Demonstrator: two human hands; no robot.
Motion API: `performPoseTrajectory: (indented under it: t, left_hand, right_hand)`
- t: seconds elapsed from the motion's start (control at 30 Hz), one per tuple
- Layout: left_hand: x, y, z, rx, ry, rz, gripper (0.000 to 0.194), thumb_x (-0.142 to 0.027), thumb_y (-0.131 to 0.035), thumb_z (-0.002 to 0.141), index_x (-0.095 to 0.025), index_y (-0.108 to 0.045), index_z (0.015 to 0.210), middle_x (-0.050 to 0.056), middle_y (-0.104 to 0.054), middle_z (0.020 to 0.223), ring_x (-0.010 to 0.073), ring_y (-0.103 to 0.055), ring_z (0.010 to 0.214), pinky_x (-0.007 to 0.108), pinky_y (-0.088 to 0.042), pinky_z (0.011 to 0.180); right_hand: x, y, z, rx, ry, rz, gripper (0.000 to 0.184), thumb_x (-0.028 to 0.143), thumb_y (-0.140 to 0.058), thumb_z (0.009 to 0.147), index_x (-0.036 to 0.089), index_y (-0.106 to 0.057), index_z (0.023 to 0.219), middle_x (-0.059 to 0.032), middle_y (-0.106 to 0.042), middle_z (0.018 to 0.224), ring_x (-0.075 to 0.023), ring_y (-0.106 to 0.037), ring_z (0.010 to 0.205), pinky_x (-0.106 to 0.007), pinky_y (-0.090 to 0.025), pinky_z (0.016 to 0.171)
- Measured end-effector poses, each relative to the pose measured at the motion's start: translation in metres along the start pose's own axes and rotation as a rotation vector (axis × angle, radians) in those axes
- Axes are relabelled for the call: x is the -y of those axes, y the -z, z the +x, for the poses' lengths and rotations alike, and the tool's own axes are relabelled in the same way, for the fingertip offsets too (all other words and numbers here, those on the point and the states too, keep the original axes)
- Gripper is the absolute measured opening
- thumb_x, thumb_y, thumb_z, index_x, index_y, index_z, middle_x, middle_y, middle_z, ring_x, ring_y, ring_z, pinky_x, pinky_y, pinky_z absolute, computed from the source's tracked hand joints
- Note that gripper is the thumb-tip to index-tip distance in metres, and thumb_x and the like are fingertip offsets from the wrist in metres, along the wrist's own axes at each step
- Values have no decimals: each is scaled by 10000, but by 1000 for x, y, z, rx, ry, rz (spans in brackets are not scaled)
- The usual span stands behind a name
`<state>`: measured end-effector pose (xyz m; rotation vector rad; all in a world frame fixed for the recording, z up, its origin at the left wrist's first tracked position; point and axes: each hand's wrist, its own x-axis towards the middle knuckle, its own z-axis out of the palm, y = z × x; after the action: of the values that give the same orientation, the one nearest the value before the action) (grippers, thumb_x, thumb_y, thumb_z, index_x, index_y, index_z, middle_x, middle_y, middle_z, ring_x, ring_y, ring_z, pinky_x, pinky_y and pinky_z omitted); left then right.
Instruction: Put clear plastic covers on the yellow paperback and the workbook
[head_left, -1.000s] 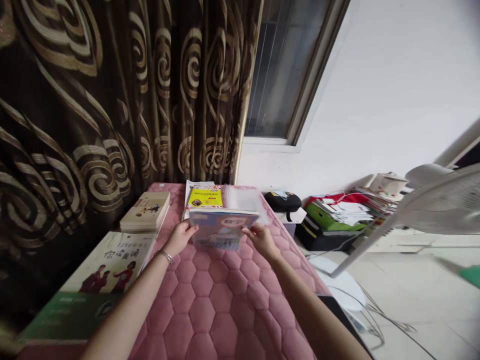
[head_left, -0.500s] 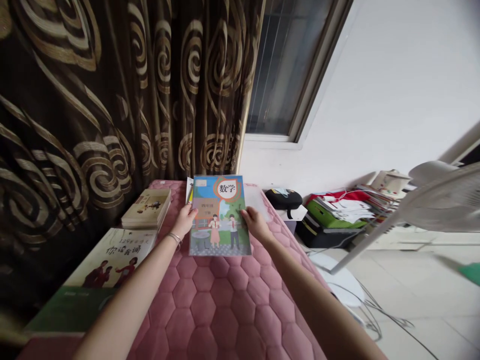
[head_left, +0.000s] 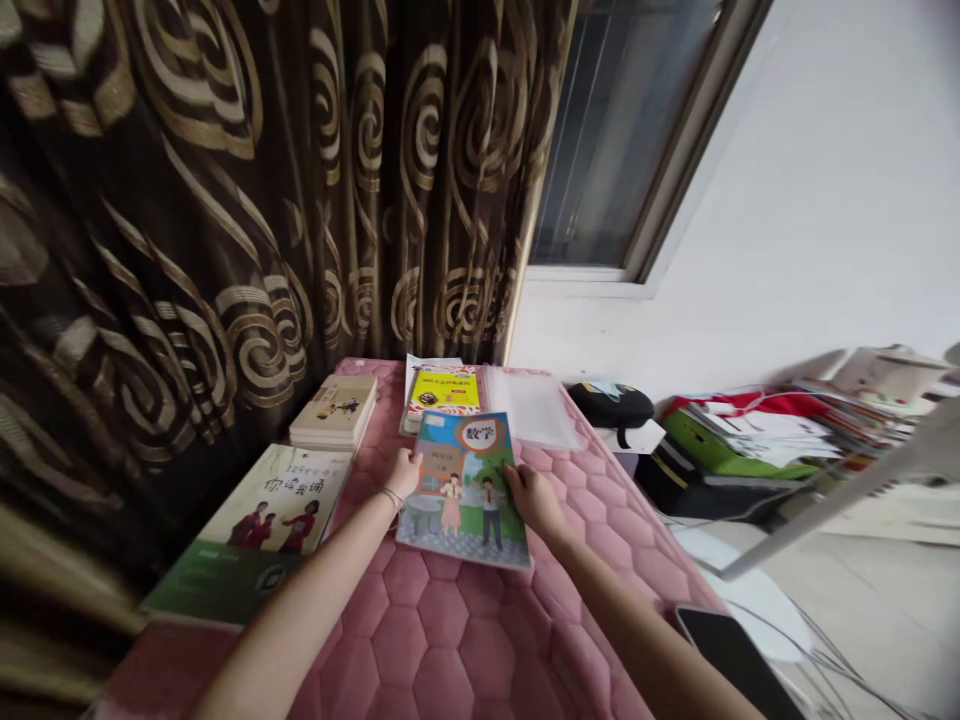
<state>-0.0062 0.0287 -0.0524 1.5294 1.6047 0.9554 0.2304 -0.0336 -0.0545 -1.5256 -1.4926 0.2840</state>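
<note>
Have brought the blue-and-green textbook (head_left: 466, 490) lower and nearer since half a second ago, letting the yellow-covered book (head_left: 448, 388) behind it come mostly back into view. Grip the textbook by its left edge with the left hand (head_left: 405, 472) and by its right edge with the right hand (head_left: 532, 500), fingers closed on it at both sides. Hold it front cover up, slightly slanted, over the middle of the pink quilted mattress (head_left: 450, 655). Cannot tell light contact with the mattress from a small gap. See translucent sheets (head_left: 536, 410) just right of the yellow-covered book. See a stack of small books (head_left: 334, 412) at the left, with a green-and-cream book (head_left: 240, 540) just in front. Find a dark flat device (head_left: 735, 650) at the mattress's right edge.
</note>
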Motion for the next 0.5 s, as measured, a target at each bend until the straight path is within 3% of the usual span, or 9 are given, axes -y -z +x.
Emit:
performPoseTrajectory:
  t: [0.1,0.17,0.3,0.5]
  left_hand:
    - [10,12,-8,4,54,92,313,-379,-593,919,-153,-606,1134,62,-640,1105,186,-639,928,387,-553,805]
    - [15,31,-13,-16,59,136,244,-361,-593,916,-134,-632,998,38,-662,949,161,-639,827,342,-536,751]
    - [21,97,-26,-94,29,210,229,-292,-562,860,-162,-577,672,-19,-582,591,166,-608,662,258,-424,600]
    - [41,201,-48,-212,74,370,232,-256,-533,768,-198,-540,543,14,-612,556,197,-610,653,262,-400,573]
  right_hand:
    - [6,-9,-14,17,-16,-2,434,602,-383,847,281,-421,557,-64,-591,510,-224,-570,484,-295,-349,460]
    - [19,-18,-21,21,-10,30,451,625,-372,854,277,-430,572,-61,-596,520,-218,-572,494,-289,-351,454]
    - [64,-50,-39,33,5,212,451,638,-358,875,274,-426,617,-50,-594,544,-199,-552,486,-286,-362,442]
    - [139,-123,-80,164,-21,373,320,506,-358,916,264,-434,721,-53,-636,640,-191,-578,541,-269,-392,463]
